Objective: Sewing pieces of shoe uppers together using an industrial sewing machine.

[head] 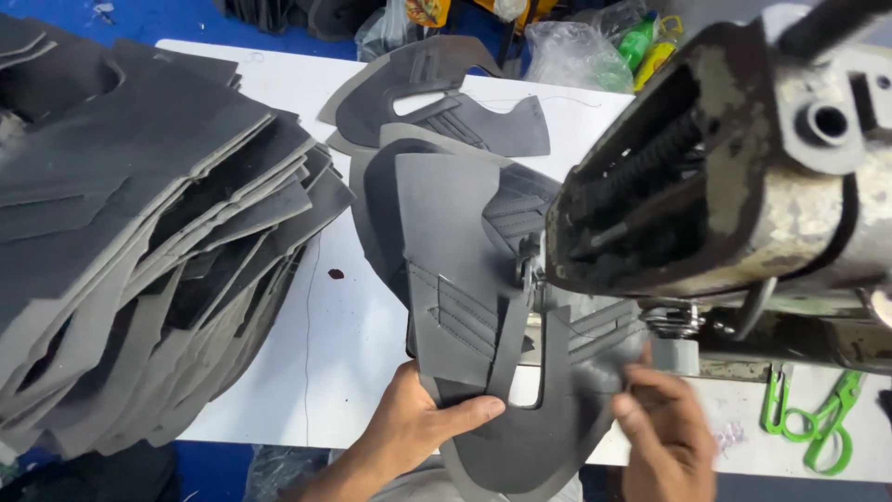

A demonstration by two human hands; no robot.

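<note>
Looming at upper right: a worn grey sewing machine head (pixel 743 158), paint chipped, filling much of the view and hiding the needle and whatever lies under the foot. At far left: a tall leaning stack of grey cut pieces (pixel 139 242), cropped by the left and bottom edges, count impossible to tell. Beneath everything: a white worktop (pixel 344 372), with a small dark spot near the stack.

At centre, running from the worktop's middle down to its near edge: the grey shoe upper piece (pixel 446 279) with stitched lines, its far end tucked under the machine. Probably light, thin and floppy, bending under its own weight rather than holding shape; matte surface, not likely slippery; not fragile, though likely to crease or drift under the foot. Best taken flat at the near edge, thumb on top, fingers beneath, well clear of the needle zone.

Left hand (pixel 418 428): closed on that near edge, thumb pressed across a narrow strap. Right hand (pixel 664 428): blurred, fingers bent at the piece's right side; gripping or merely touching, cannot tell.

More finished pieces (pixel 446 102) farther back. Green thread snips (pixel 818 418) at lower right, partly cut off. Plastic bags and bottles along the top edge, too cluttered to make out.
</note>
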